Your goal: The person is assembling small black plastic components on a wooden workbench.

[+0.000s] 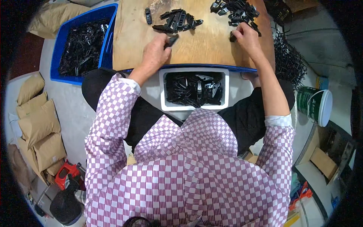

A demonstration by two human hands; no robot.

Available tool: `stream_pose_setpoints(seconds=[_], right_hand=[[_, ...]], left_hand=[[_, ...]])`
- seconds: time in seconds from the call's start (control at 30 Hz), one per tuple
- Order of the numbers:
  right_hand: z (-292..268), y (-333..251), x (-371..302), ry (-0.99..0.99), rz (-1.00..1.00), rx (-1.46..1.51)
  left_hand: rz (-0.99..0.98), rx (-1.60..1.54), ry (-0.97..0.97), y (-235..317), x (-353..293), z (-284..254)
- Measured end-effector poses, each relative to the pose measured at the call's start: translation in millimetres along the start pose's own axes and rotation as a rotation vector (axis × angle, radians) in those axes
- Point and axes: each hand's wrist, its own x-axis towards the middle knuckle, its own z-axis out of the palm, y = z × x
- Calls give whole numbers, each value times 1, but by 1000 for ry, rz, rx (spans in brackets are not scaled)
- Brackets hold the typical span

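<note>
My left hand (156, 52) is closed around a small black plastic part (172, 40), held just over the near left part of the wooden table (204, 49). Beyond it lies a loose group of long black plastic parts (177, 20). My right hand (247, 37) pinches a small dark piece (232, 36) near the table's right side. A second pile of black parts with some shiny bits (237, 12) sits just past that hand. Between my knees stands a white foam box (163, 90) holding more black and silvery parts.
A blue bin (55, 62) full of black parts stands left of the table. Thin black pieces are heaped at the right (289, 62), near a green bucket with a white lid (312, 106). Brown paper sacks (39, 121) are stacked along the left.
</note>
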Motion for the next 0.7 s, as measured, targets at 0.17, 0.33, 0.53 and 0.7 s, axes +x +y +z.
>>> stream_pose_setpoints(seconds=[0.17,0.33,0.53,0.7], right_hand=[[17,-34,-17,-165,474,722],[37,-39,-31,-218,264,589],[16,-47,-34,-83,-426,-100],[9,-51,-34,-232,-441,-271]], left_hand=[[384,159,36,17,5,-1],[544,99,7,18,4,8],[222,-56,251,11,12,10],[239,74,87,13,12,12]])
